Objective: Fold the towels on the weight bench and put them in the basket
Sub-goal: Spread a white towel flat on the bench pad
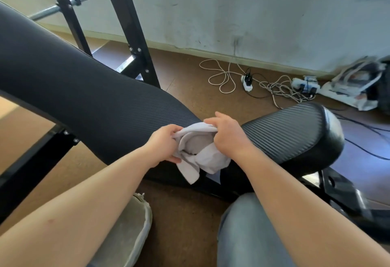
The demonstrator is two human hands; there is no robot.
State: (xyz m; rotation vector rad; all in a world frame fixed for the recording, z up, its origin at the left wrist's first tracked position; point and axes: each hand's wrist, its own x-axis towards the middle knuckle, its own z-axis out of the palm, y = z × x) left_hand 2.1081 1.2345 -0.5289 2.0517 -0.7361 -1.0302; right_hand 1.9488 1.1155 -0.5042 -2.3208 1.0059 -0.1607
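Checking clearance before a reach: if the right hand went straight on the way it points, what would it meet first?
The right hand grips the towel; beyond that, probably the bench back pad up-left of its fingers, though depth is unclear.

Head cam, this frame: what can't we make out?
- Towel: bunched between left hand and right hand; fold state hidden, head view.
- Grey frayed-rimmed thing at bottom: partly covered by the left forearm, cut by the frame edge; basket or not, cannot tell.
- Clutter at right edge: blurred, cut off.
- Weight bench: left end runs out of frame; more towels unknown.
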